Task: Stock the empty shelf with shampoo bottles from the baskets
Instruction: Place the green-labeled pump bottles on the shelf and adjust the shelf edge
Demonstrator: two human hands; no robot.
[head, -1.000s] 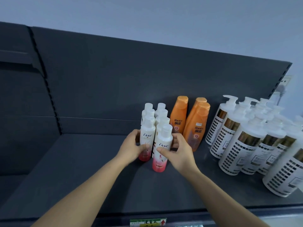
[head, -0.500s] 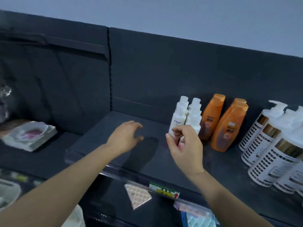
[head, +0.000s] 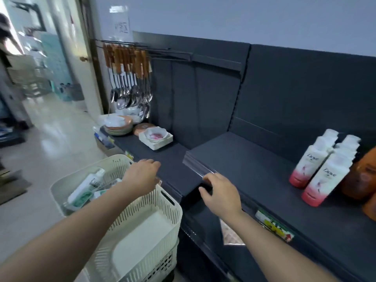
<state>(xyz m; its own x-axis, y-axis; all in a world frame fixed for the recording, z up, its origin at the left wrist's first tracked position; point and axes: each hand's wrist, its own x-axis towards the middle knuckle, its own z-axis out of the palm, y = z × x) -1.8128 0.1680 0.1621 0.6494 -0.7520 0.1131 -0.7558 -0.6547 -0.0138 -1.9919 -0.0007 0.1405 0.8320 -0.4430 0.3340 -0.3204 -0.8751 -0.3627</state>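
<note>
Two rows of white and pink Dove bottles (head: 323, 176) stand at the right of the dark shelf (head: 244, 165), beside orange bottles (head: 364, 178). A cream slatted basket (head: 142, 220) sits low at the left with nothing in it. Behind it a second cream basket (head: 67, 180) holds white and green shampoo bottles (head: 85, 186). My left hand (head: 142, 176) hovers over the baskets, fingers relaxed, holding nothing. My right hand (head: 219, 192) hangs in front of the shelf's front edge, fingers loosely bent and holding nothing.
Further left on a lower shelf lie stacked plates (head: 118, 125) and a white square dish (head: 155, 137). Ladles with wooden handles (head: 128, 78) hang above them. A tiled aisle floor (head: 50, 139) runs off to the left.
Both hands let go of the Dove bottles and drew back left. My view swung left and down, bringing the baskets into sight.
</note>
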